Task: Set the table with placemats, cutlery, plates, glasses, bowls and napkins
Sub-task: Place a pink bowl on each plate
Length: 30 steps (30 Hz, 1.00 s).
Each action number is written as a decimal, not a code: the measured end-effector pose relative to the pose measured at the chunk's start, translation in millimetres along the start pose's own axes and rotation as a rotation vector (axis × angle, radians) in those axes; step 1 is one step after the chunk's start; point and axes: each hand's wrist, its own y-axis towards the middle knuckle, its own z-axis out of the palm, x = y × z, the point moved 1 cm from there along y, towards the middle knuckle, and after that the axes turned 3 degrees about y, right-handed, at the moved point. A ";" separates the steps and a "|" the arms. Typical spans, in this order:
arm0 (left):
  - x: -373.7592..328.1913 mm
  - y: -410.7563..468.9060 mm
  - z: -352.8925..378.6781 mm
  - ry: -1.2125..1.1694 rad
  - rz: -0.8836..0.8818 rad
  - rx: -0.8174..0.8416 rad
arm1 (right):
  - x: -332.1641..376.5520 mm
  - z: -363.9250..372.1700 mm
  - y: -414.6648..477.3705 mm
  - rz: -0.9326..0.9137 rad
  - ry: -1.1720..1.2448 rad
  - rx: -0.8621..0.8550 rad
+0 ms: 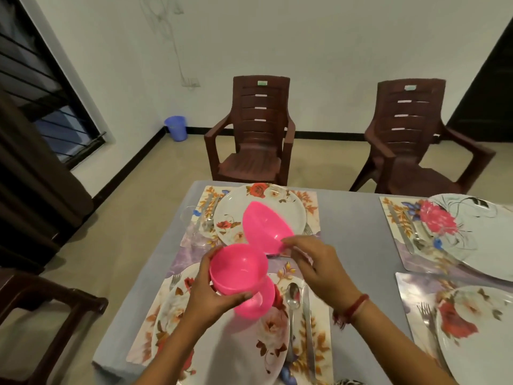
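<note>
Two hands and at least three pink bowls are in view. The left hand (211, 295) has its fingers and thumb curled round a nested stack of round pink plastic bowls (238, 269). Two bowls show for certain; whether more sit inside I cannot tell. The stack hangs above the nearest white floral plate (222, 357), tipped so its mouth faces up and towards the camera and its bases point down to the right.

That plate lies on a rectangular floral placemat (319, 343). One fork (175, 280) is on its left, and one steel spoon (293, 298) and one steel knife (306, 315) are on its right, both lying lengthwise near to far.

Just beyond, the right hand (313, 262) pinches the near rim of a single pink plastic bowl (266, 229). The bowl stands on edge to the far left of the fingertips, hollow facing left. Its oval runs from upper left to lower right over the near right edge of the far white floral plate (236, 207).

Four such mats, each with one plate, lie on the grey-clothed table (358, 232). One clear glass (191, 220) stands at the far mat's left.

Beyond the table are two chairs, the left brown plastic armchair (259, 134) and the right brown plastic armchair (410, 140), and one blue plastic bin (176, 127).
</note>
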 end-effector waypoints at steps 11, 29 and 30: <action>19.0 52.8 -32.6 0.002 -0.115 -0.188 | -100.5 16.6 92.7 0.222 -0.596 0.409; 18.9 62.1 -19.4 0.014 -0.134 -0.233 | -101.4 47.3 102.1 0.307 -0.539 0.535; 14.6 57.5 -19.1 0.007 -0.125 -0.220 | -85.6 41.1 99.2 0.315 -0.423 0.446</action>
